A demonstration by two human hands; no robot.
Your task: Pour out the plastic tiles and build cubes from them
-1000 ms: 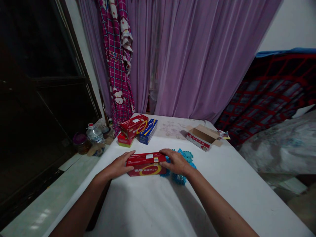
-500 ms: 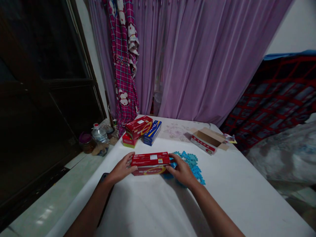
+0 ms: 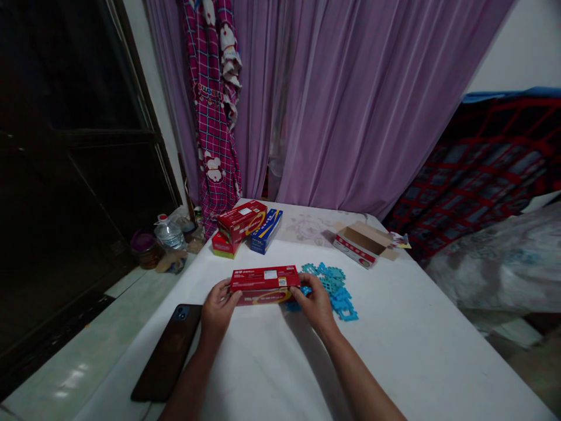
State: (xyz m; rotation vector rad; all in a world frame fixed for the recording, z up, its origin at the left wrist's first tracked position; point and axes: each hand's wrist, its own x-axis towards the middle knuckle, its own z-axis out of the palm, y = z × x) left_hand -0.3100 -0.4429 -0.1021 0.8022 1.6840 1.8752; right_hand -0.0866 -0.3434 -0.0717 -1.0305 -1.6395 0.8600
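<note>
A red cardboard box [image 3: 265,285] with a white label is gripped at both ends, near the middle of the white-covered table [image 3: 280,362]. My left hand [image 3: 220,307] is closed on its left end, the thumb on the front face. At the right end my right hand [image 3: 313,301] holds it the same way, with thumb in front and fingers behind. Just beyond my right hand lies a loose pile of blue and teal plastic pieces [image 3: 335,286], partly hidden by the hand. A dark smartphone [image 3: 169,354] lies beside my left forearm.
Another red box [image 3: 243,221] rests on a red-and-green box [image 3: 224,245], beside a blue box [image 3: 267,231]. An open carton [image 3: 362,242] with raised flaps stands at the back right. Purple curtains [image 3: 350,105] hang behind the table. A water bottle [image 3: 170,233] is on the floor at left.
My left forearm has shifted right, so the smartphone now shows fully. Both hands still hold the red box. The whole view has shifted slightly.
</note>
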